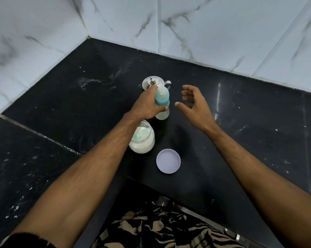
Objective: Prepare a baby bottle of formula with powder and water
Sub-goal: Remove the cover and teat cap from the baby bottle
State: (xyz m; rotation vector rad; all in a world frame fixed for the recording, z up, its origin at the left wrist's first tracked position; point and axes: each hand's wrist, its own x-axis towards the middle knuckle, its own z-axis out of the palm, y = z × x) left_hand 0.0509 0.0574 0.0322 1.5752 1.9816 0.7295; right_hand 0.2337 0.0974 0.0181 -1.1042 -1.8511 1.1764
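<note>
A: Right, the baby bottle stands on the black counter, a clear body with a teal collar and a pale cap over the top.

B: And it is upright, long axis vertical, cap end up towards the camera, base on the stone.

A: The left hand grips it from the left side, fingers and thumb curled round the collar and upper body.

B: The right hand hovers just to the right of it, fingers spread and loosely bent, holding nothing and not touching the bottle.

A: What's inside the bottle? Hard to call from this angle; the lower part looks pale, possibly milky.

B: Nearer the person, partly under the left forearm, is the open jar, full of white powder with a green scoop lying in it.

A: Its lilac lid lies on the counter just to the right of the jar, hollow side up.

B: Behind the bottle is a steel kettle, lid on, knob showing.
</note>
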